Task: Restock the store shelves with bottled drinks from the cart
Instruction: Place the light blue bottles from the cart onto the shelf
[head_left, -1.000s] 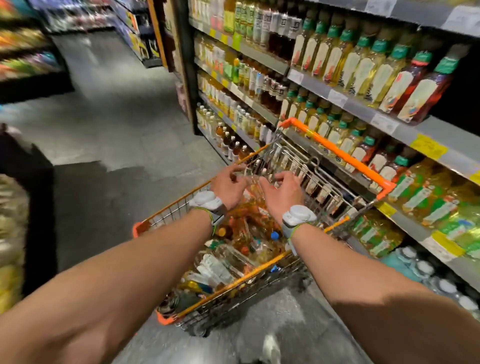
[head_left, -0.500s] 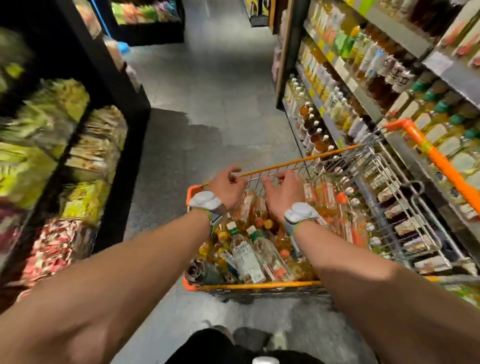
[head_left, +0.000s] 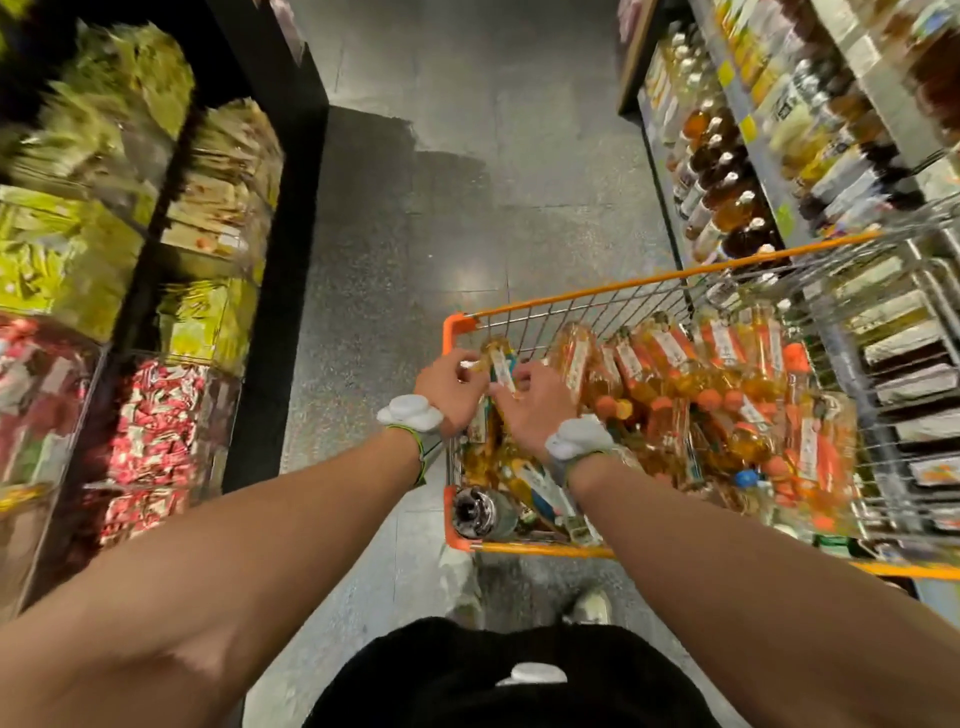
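An orange-rimmed wire cart (head_left: 571, 299) stands in the aisle, heaped with amber drink bottles (head_left: 727, 395) that have orange caps and white labels. Both my hands are over the cart's left end. Between them one amber bottle with a white label (head_left: 500, 364) stands tilted upward. My left hand (head_left: 451, 387) pinches it near the top, and my right hand (head_left: 530, 402) curls its fingers round its side. The drink shelves (head_left: 727, 171) run along the right, stocked with dark and amber bottles. The picture is blurred by motion.
A black shelf unit of yellow, green and red snack packs (head_left: 197, 234) lines the left side. Grey aisle floor (head_left: 441, 208) stretches ahead between the two shelf runs. A dark round-topped container (head_left: 475, 512) lies in the cart's near left corner. My feet are just behind the cart.
The cart has swung round and now points right along the shelves. My hands left the cart's orange rim and closed on a bottle inside its left end.
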